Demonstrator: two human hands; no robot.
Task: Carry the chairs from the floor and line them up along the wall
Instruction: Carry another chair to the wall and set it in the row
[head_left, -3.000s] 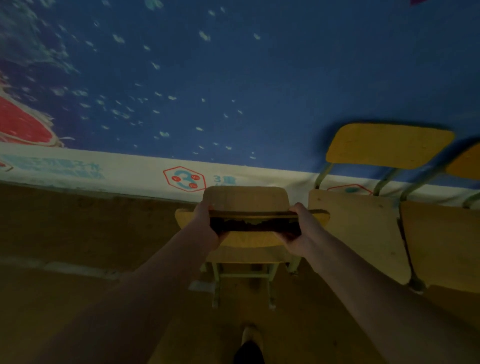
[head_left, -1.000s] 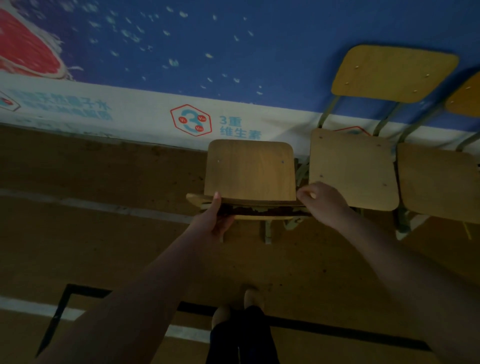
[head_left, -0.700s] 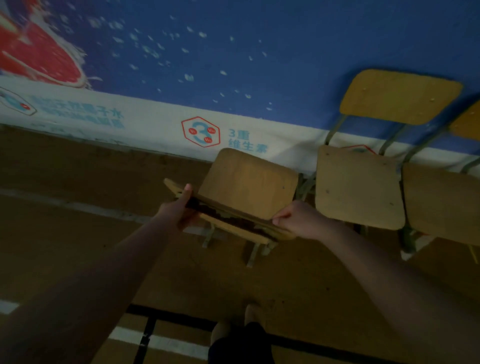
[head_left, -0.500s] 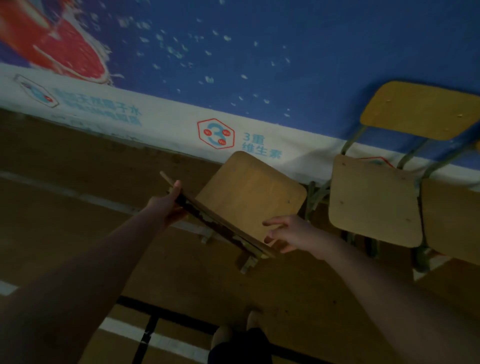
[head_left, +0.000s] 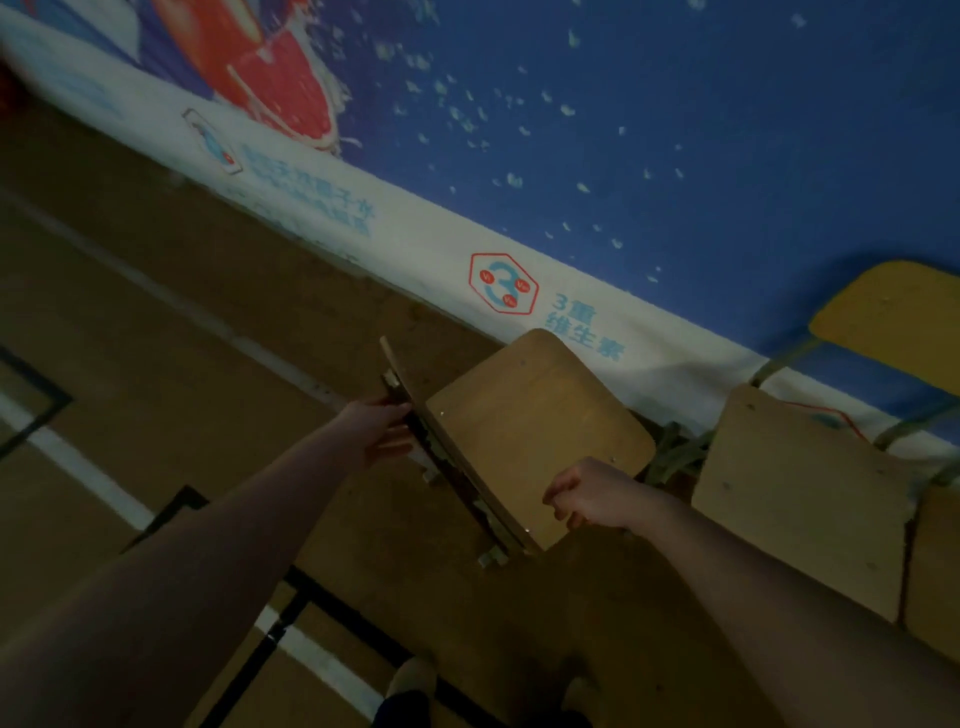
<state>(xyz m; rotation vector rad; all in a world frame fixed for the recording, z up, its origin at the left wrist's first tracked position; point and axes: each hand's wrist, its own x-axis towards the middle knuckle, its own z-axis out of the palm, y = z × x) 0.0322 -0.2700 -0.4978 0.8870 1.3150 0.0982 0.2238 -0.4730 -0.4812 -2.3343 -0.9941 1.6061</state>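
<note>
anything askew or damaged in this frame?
Yes. The chair at the left hand sits rotated, not square to the wall like the neighbouring chair. Its backrest top edge looks chipped and ragged.

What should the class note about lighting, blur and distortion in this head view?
Head view: dim, underexposed; wooden chair and both forearms murky; banner text at upper left smeared by motion blur; wide-angle lens and head tilt slant the wall line.

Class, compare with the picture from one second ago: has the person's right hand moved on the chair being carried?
Yes. The right hand has left the backrest top edge and now hangs over the seat, fingers curled.
</note>
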